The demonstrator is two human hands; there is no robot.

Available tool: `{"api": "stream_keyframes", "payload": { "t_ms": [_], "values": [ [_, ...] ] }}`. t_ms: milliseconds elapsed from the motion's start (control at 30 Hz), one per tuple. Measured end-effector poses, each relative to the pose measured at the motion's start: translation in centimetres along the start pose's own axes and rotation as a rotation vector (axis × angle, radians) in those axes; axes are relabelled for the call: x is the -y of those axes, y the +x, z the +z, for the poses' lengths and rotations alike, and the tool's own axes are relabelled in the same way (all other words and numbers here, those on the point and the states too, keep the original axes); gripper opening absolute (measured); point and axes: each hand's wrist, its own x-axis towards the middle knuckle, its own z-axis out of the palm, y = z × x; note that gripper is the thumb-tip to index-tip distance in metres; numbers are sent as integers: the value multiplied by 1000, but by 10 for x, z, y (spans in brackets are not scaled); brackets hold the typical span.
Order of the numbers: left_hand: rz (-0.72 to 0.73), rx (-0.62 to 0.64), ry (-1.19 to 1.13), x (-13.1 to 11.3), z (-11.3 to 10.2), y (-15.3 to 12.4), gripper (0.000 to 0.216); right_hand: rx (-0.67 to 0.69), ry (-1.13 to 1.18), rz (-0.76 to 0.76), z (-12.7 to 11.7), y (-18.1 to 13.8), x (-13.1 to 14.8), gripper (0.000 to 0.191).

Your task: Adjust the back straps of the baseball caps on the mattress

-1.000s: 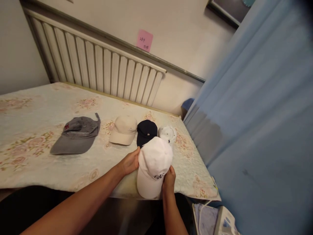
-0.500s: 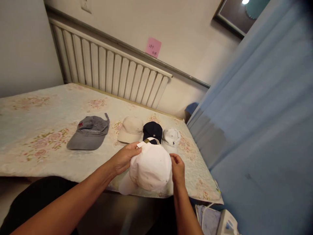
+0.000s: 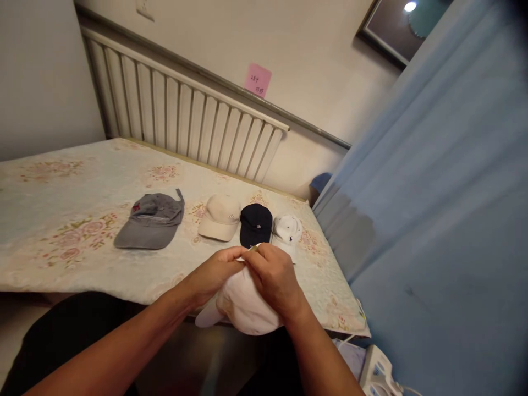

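Observation:
Both hands are closed on a white baseball cap (image 3: 247,308) held over the front edge of the bed, its brim pointing down and left. My left hand (image 3: 218,272) pinches the back strap at its left end. My right hand (image 3: 274,275) lies across the back of the cap, fingers at the strap close to the left fingertips. A bit of the brass-coloured buckle (image 3: 254,248) shows between them; most of the strap is hidden. Beyond the hands rest a beige cap (image 3: 220,218), a black cap (image 3: 256,224) and another white cap (image 3: 287,229), side by side.
A grey cap (image 3: 152,220) lies farther left on the flowered bed cover (image 3: 94,181). Behind the bed runs a white radiator (image 3: 177,110). A blue curtain (image 3: 429,181) hangs along the right side, and a white power strip (image 3: 378,371) sits low at right.
My right hand has moved up and left from the cap's right side to the back strap, where it meets my left hand. The cap has dipped slightly.

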Motion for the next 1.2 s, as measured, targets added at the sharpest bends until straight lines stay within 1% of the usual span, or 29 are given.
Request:
{"api": "stream_keyframes", "payload": {
  "t_ms": [67, 133, 200, 300, 333, 367, 400, 467, 533, 600, 667, 700, 767, 800, 867, 933, 1000, 1067, 1133, 1167, 1200],
  "values": [
    [10, -20, 2, 1, 0, -1, 17, -59, 38, 29, 6, -3, 3, 20],
    [12, -29, -6, 4, 1, -2, 18, -116, 176, 128, 9, -6, 6, 18],
    [-4, -24, -22, 7, 2, -3, 22, -169, 378, 290, 9, -8, 8, 16],
    [-22, -27, -44, 10, 2, -6, 26, -263, 726, 571, 6, -9, 8, 16],
    [-22, -31, -48, 10, 2, -7, 26, -275, 828, 633, 5, -9, 7, 16],
    [-21, -35, -53, 11, 2, -8, 26, -265, 910, 664, 3, -8, 6, 15],
    [-18, -37, -58, 11, 2, -9, 26, -235, 964, 662, 1, -8, 4, 14],
    [-5, -48, -70, 11, 1, -10, 25, -178, 981, 578, -3, -7, 1, 11],
    [6, -60, -85, 10, 0, -10, 25, -173, 920, 466, -7, -7, -3, 13],
    [-1, -50, -101, 10, -1, -11, 26, -156, 836, 381, -10, -7, -6, 21],
    [-17, -17, -120, 9, -2, -13, 27, -63, 776, 341, -10, -8, -10, 27],
    [-25, 0, -132, 9, -2, -14, 27, -10, 761, 344, -9, -9, -12, 26],
    [-42, 22, -152, 6, -3, -18, 25, 52, 770, 405, -1, -12, -18, 20],
    [-51, 28, -157, 5, -4, -19, 24, 56, 798, 469, 5, -14, -23, 17],
    [-62, 40, -166, 0, -5, -22, 22, 6, 917, 647, 20, -20, -34, 11],
    [-48, 44, -189, -5, -5, -23, 21, -99, 1128, 828, 37, -28, -46, 6],
    [-19, 25, -224, -9, -5, -23, 19, -169, 1379, 913, 52, -38, -53, 17],
    [7, -10, -267, -12, -4, -22, 18, -168, 1567, 946, 66, -52, -51, 35],
    [27, -43, -311, -13, -5, -20, 18, -125, 1622, 1020, 79, -69, -42, 47],
    [42, -60, -332, -13, -7, -19, 17, -98, 1603, 1079, 85, -77, -35, 51],
    [56, -79, -349, -13, -10, -17, 16, -105, 1584, 1137, 90, -86, -27, 53]
  ]
}}
